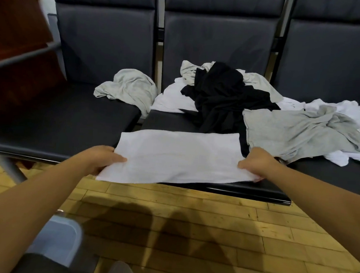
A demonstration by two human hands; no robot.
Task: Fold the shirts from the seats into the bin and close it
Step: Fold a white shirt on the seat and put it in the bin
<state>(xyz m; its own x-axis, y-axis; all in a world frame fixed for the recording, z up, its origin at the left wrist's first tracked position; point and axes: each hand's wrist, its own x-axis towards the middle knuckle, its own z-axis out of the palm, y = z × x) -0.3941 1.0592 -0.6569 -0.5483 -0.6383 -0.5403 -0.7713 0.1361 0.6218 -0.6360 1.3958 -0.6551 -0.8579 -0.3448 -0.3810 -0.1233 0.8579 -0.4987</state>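
Both hands pinch the short ends of a folded white shirt (177,157). The left hand (102,159) has its thumb on top and its fingers tucked beneath the cloth. The right hand (255,162) is curled round the opposite edge. The shirt lies as a flat oblong on the front of the middle seat (167,123), its near edge hanging slightly past the seat's lip.

The seats are a row of dark padded chairs with tall quilted backs (105,36), joined on a metal frame and standing on a pale wooden plank floor (201,220). A grey metal armrest (21,57) crosses the upper left.

Behind the folded shirt, loose clothes are heaped:
- a black shirt (219,96) lies over white ones (173,98);
- a crumpled grey shirt (129,84) straddles the gap to the left seat;
- a spread grey shirt (291,132) lies to the right, over more white cloth (345,108).

A pale blue plastic bin (63,241) sits on the floor at lower left. It is mostly hidden by the left forearm, so I cannot tell whether its lid is on. At far left a reddish-brown shape (18,42) is blurred and cannot be made out. The right seat is cut off by the frame edge.
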